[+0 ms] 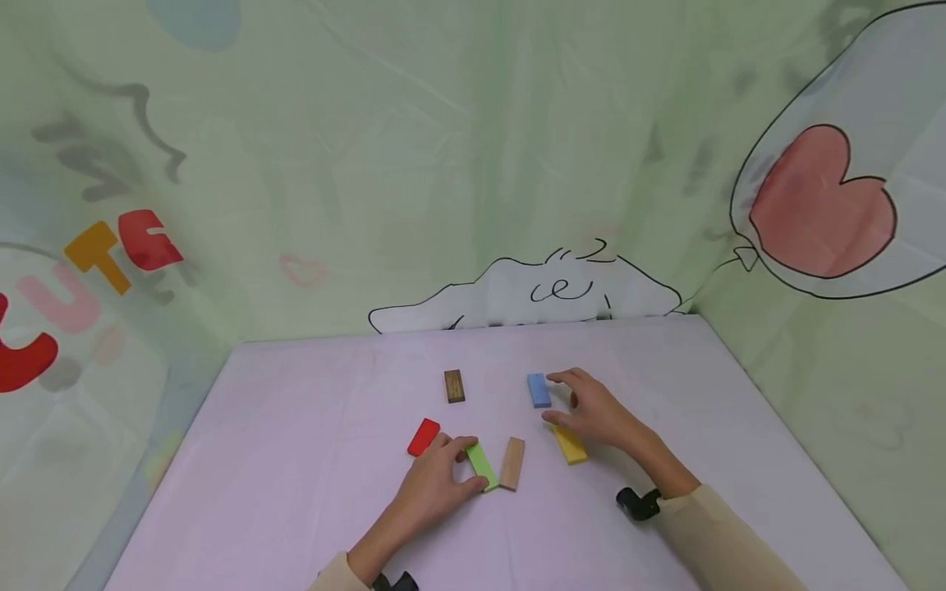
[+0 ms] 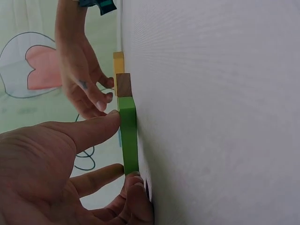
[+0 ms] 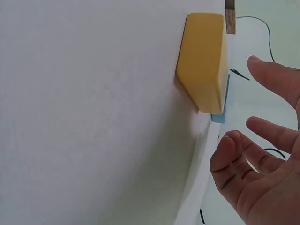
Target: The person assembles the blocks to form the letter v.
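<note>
The green block (image 1: 483, 467) is at the near middle of the pale table (image 1: 296, 460), set at a slant, and the left hand (image 1: 436, 480) has it pinched lengthwise. From the left wrist you can see the thumb (image 2: 98, 130) against one end and the fingertips gathered at the other, so the grip is only as wide as the block is long.

Just to its right lies a plain wooden block (image 1: 512, 464), the two drawing together at their near ends like a narrow V; I can't tell whether they touch. A red block (image 1: 424, 437) lies just past the left hand's knuckles.

Over on the other side, the right hand (image 1: 599, 410) has nothing in its grasp. Its thumb and forefinger are spread well apart, the other fingers loosely bent. The thumb hangs above the far end of the yellow block (image 1: 570, 445), while the forefinger comes right beside the blue block (image 1: 539, 391); contact there is hard to judge. A dark brown block (image 1: 454, 386) lies farther back, left of the blue one. Behind the table hangs a green printed backdrop (image 1: 414, 164).
</note>
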Demonstrator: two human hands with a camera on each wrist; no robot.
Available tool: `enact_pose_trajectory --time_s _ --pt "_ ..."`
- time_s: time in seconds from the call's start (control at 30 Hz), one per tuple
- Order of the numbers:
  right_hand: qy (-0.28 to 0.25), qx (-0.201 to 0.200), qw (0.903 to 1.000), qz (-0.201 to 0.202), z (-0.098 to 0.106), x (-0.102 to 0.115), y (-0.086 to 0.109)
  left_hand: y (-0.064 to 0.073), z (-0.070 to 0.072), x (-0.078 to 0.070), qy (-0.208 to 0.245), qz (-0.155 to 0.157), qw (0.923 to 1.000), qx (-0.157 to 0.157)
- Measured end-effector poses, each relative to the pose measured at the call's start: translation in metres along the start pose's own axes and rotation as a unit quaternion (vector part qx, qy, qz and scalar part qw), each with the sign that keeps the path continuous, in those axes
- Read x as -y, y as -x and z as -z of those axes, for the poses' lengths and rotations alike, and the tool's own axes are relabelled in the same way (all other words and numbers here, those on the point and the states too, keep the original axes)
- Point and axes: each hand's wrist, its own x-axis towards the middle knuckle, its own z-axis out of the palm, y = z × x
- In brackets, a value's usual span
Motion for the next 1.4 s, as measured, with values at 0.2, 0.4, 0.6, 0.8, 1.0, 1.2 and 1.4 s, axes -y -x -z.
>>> enact_pose_trajectory --time_s 0.2,0.4,0.6,0.8,1.0,1.2,1.4 --pt "-0.009 0.004 0.9999 0.000 -0.003 -0.006 -0.007 0.000 0.001 -0.001 -0.004 0.003 1.0000 0.004" --pt "-0.010 0.019 0.9997 -0.007 -0.005 -0.010 -0.013 0.000 0.002 -0.002 -0.006 0.000 1.0000 0.003" --pt "-0.008 0.021 0.9998 -0.003 -0.005 -0.011 -0.018 0.001 0.001 -0.001 -0.006 -0.007 1.0000 0.000" --pt "0.003 0.027 0.9996 0.007 -0.006 -0.010 -0.024 0.000 0.000 0.000 0.003 -0.011 0.9999 -0.002" --pt "0.014 0.033 0.9992 0.014 -0.008 -0.010 -0.028 0.000 0.000 0.001 -0.001 -0.014 0.9999 -0.006" --pt "0.009 0.037 0.9991 0.016 -0.009 -0.009 -0.031 0.001 0.001 0.001 0.001 -0.012 0.9999 -0.006" --pt "0.003 0.042 0.9990 0.011 -0.011 -0.009 -0.033 0.001 0.000 0.002 0.003 -0.011 0.9999 -0.006"
